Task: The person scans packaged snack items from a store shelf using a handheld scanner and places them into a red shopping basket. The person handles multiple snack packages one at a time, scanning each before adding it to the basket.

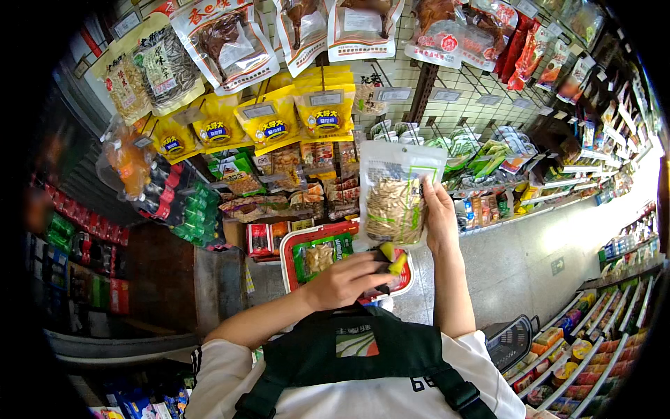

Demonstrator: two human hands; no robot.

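My right hand (pixel 441 214) pinches the right edge of a clear stand-up pouch of pale, seed-like snacks (pixel 393 209), held upright in front of the shelf. Below it, the fingers of my left hand (pixel 340 280) curl on a small black-and-yellow object (pixel 393 260), too covered to name. Under both hands is a red shopping basket with a white rim (pixel 285 262). A green snack packet (pixel 320 256) lies inside it, partly behind my left hand.
Yellow bags (pixel 269 123) and vacuum-packed meats (pixel 227 47) hang from a wire rack ahead. Bundled drink bottles (pixel 157 183) stand to the left. Packed sloping shelves (pixel 576 361) and a dark basket (pixel 510 343) are at the lower right. The tiled aisle floor (pixel 502 267) runs right.
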